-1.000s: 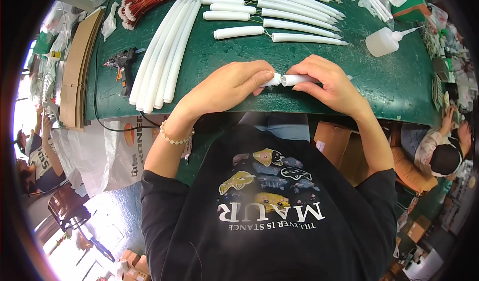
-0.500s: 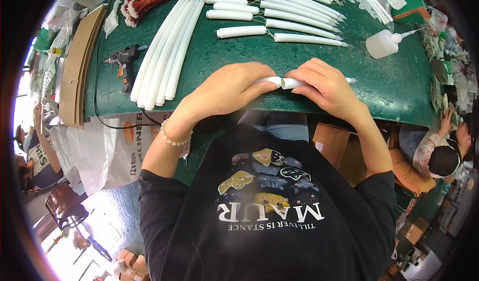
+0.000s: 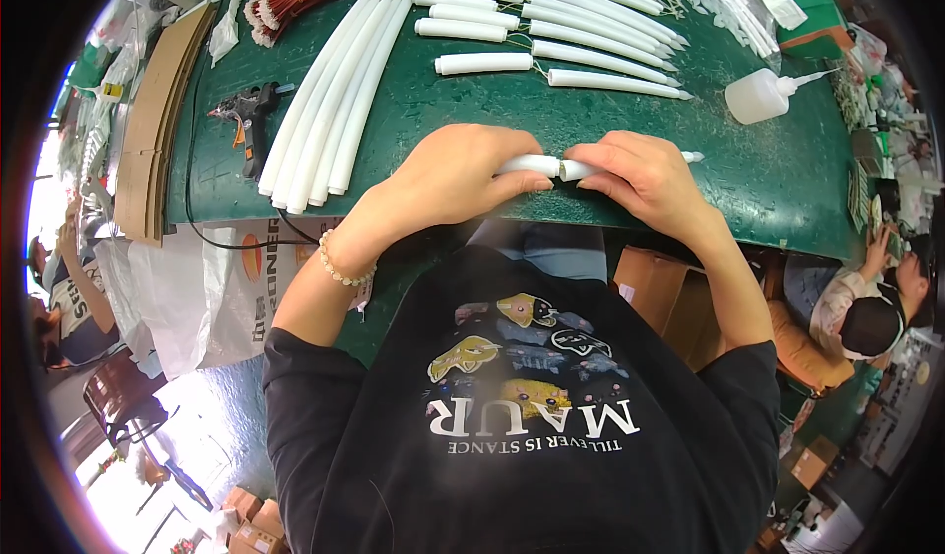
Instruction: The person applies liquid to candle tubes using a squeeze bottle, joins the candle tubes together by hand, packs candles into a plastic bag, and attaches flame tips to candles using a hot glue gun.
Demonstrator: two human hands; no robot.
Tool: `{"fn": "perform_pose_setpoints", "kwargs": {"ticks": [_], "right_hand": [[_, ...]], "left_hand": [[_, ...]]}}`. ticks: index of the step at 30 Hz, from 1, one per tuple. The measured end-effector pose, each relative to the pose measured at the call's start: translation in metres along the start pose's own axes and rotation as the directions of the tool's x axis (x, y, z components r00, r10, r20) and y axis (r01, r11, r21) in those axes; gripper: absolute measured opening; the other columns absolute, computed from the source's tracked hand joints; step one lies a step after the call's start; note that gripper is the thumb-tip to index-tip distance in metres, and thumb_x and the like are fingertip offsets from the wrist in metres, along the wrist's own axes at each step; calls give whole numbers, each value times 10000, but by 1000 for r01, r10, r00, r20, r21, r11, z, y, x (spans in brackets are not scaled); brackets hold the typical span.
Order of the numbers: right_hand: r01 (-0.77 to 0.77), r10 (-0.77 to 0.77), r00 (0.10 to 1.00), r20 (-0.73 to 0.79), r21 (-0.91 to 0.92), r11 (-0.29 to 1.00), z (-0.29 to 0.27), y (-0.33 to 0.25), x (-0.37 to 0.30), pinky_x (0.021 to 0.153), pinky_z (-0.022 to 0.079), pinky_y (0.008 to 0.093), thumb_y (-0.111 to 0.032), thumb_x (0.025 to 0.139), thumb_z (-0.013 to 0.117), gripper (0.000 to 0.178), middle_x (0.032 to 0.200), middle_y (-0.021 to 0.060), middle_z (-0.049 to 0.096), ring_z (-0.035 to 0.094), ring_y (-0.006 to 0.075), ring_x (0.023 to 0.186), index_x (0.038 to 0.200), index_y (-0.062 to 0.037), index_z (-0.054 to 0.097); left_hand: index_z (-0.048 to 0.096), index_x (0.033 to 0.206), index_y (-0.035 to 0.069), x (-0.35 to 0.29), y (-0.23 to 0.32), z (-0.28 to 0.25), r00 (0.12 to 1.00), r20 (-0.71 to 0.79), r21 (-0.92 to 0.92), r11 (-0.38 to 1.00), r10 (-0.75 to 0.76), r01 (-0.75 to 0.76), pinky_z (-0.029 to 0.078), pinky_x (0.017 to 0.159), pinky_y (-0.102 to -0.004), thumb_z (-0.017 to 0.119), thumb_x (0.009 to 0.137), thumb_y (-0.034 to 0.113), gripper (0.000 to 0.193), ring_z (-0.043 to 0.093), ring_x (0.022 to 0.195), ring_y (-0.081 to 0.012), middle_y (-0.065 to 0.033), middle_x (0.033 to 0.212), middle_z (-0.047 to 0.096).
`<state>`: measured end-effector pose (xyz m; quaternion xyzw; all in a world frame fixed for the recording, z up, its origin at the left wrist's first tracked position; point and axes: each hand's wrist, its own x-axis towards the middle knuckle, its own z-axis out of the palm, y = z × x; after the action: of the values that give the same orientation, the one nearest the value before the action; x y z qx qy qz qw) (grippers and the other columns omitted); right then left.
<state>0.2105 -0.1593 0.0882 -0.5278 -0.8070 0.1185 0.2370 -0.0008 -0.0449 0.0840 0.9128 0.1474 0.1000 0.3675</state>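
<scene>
My left hand (image 3: 468, 175) is closed on a short white candle tube (image 3: 532, 164), its thumb below and fingers above. My right hand (image 3: 645, 178) pinches a white taper candle piece (image 3: 579, 170), whose pointed tip (image 3: 695, 157) pokes out past the knuckles. The two pieces lie end to end near the table's front edge, with a narrow dark gap between them. Ahead of my hands, several pairs of short tubes (image 3: 483, 63) and tapered pieces (image 3: 618, 85) lie in rows, some visibly joined by thin wires.
Long white tapers (image 3: 349, 111) lie to the left on the green table (image 3: 433, 111), beside a glue gun (image 3: 251, 126) and bundled red wires (image 3: 310, 1). A squeeze bottle (image 3: 756, 97) stands at the right. Co-workers sit left and right; an open carton (image 3: 655, 283) is below the table.
My left thumb has shifted down, so more of the short tube shows. Both pieces remain in my hands, almost in line. The whole view has shifted slightly.
</scene>
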Motion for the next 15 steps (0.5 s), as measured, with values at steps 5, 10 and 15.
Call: {"fn": "perform_pose_setpoints", "kwargs": {"ticks": [5,10,15], "right_hand": [[-14,14,1000,-17,-20,1000,5,-1,-1,589,452,345,-121,746,663,253,787,78,573,573,270,696,988,-69,609],[-17,16,999,-38,-40,999,6,-1,0,584,450,346,-134,750,663,249,780,75,566,572,267,694,986,-72,608],[-116,118,992,40,-57,992,5,0,-2,575,448,341,-154,749,668,263,750,73,553,566,257,675,999,-91,614]], "left_hand": [[594,871,76,1,1,3,999,-46,114,993,25,-19,446,593,-428,610,818,309,240,588,692,-331,-129,719,611],[575,870,85,1,5,3,999,-39,153,988,-12,18,440,555,-438,611,812,316,241,584,637,-333,-123,655,595],[593,929,106,2,4,4,998,-13,183,982,-54,56,439,546,-417,637,803,327,259,586,613,-329,-129,644,595]]}}
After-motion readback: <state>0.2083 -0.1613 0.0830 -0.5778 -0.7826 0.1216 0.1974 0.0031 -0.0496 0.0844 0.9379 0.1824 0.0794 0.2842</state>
